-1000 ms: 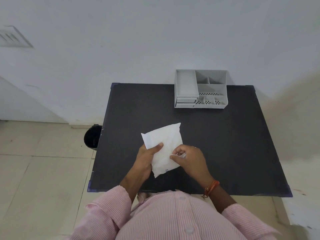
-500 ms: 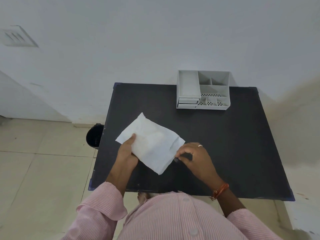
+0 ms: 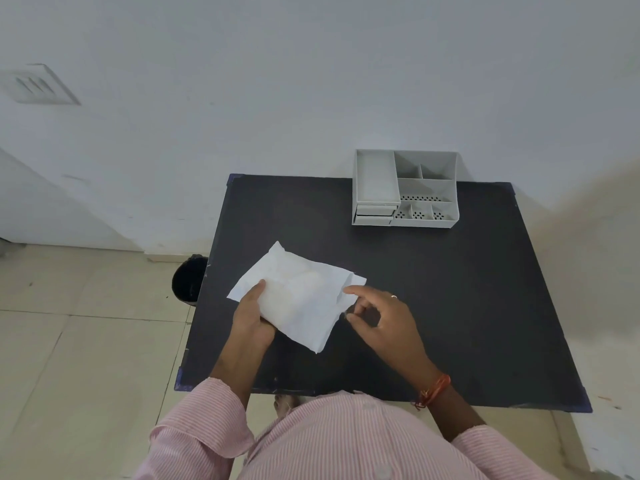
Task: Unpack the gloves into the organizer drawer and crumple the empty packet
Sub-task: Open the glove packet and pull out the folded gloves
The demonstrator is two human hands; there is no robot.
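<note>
The white glove packet (image 3: 298, 296) is held flat just above the black table (image 3: 450, 306), left of centre. My left hand (image 3: 251, 320) grips its near left edge, thumb on top. At the packet's right end my right hand (image 3: 381, 320) pinches a loose, ragged flap, index finger on top and thumb below. No gloves show outside the packet. The grey organizer (image 3: 405, 188) stands at the table's far edge against the wall. Its two small drawers (image 3: 374, 216), at the front left, are closed.
A black waste bin (image 3: 188, 278) stands on the tiled floor by the table's left edge. A white wall runs behind the table. My pink striped shirt fills the bottom of the view.
The packet has turned from upright to lying across and has shifted left with my left hand. My right hand stayed at its right edge, where a flap now stands loose.
</note>
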